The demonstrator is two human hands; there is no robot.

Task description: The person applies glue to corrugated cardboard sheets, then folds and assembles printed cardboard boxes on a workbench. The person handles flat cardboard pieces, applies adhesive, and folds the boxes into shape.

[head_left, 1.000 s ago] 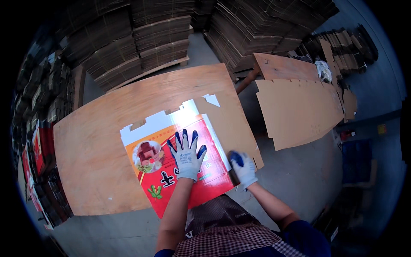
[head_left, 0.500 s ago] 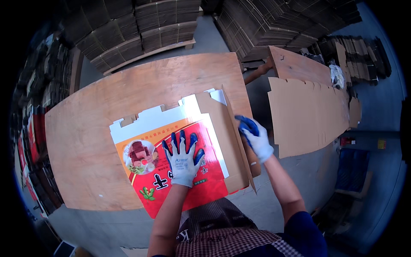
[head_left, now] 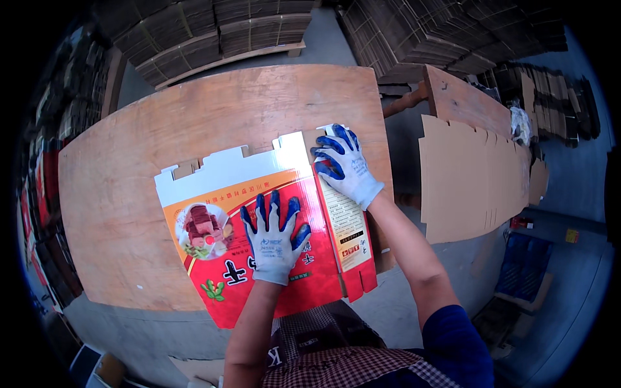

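A flattened printed carton (head_left: 213, 284), red and orange with a picture of sliced meat, lies on the wooden table (head_left: 129, 194) in front of me. My left hand (head_left: 275, 242), in a white glove with blue fingertips, rests flat on its red face with the fingers spread. On the right, a narrow side panel (head_left: 346, 223) with lines of print is folded over onto the carton. My right hand (head_left: 346, 161), gloved alike, lies over the far end of that panel, fingers apart and pressing down. White flaps (head_left: 226, 165) stick out along the carton's far edge.
A brown cardboard sheet (head_left: 472, 178) lies to the right, by a second wooden table (head_left: 462, 97). Bundled stacks of flat cardboard (head_left: 213, 39) stand on a pallet beyond the table. More stacks (head_left: 71, 116) line the left side. A blue crate (head_left: 524, 265) sits at the right.
The right side panel, upright with its brown inside showing before, is now folded down, printed side up. My right hand has moved from beyond it onto it. My left hand stays on the carton.
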